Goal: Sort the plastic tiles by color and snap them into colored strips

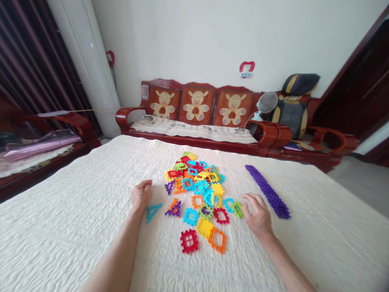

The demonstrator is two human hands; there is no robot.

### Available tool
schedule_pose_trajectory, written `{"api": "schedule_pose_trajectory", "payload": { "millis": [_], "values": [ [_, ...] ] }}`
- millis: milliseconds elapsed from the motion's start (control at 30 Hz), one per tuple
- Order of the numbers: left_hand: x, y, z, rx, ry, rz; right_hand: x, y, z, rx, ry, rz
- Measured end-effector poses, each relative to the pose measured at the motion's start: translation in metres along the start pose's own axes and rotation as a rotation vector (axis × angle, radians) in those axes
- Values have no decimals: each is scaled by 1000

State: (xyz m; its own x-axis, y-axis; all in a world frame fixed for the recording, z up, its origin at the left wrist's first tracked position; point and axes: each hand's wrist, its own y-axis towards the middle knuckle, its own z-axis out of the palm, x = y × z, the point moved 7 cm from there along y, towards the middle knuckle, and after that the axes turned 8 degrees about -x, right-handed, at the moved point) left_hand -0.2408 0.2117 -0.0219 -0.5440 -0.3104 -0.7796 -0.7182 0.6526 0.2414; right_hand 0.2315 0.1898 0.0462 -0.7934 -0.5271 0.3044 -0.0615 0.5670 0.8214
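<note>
A heap of colourful plastic interlocking pieces (200, 187), square and triangular with notched edges, lies on the white quilted cover. My left hand (141, 195) rests at the heap's left side, fingers curled together, with nothing visible in them. Just right of its wrist is a blue triangular piece (153, 211). At the right side, my right hand (257, 214) is open, its bent fingers apart and the fingertips close to a green piece (237, 209). Whether they touch it I cannot tell. Nearest me lie a red window piece (189, 241) and an orange square frame (223, 241).
Right of my right hand lies a long purple row of joined pieces (269, 192). Beyond the covered surface stand a wooden sofa (194, 140) with bear cushions, a fan (267, 102) and an armchair (325, 140). Another wooden seat (82, 123) is at left.
</note>
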Motion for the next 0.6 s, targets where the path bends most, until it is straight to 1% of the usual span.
{"api": "schedule_pose_trajectory", "payload": {
  "millis": [67,167,233,300,333,400,500,600],
  "values": [
    [5,4,-1,-30,-44,-18,44,5,34,134,117,-47],
    [10,7,-3,-77,-103,-37,111,6,79,298,244,-94],
    [13,8,-4,-101,-152,-43,148,3,102,402,291,-142],
    [14,8,-3,-115,-201,-49,175,-2,117,480,325,-195],
    [14,9,-3,-116,-219,-51,184,-5,122,508,336,-215],
    [14,9,-2,-108,-227,-55,192,-10,129,547,350,-229],
    [14,9,-1,-95,-200,-58,191,-16,134,592,364,-219],
    [14,9,0,-93,-183,-56,189,-17,133,583,377,-206]
  ]
}}
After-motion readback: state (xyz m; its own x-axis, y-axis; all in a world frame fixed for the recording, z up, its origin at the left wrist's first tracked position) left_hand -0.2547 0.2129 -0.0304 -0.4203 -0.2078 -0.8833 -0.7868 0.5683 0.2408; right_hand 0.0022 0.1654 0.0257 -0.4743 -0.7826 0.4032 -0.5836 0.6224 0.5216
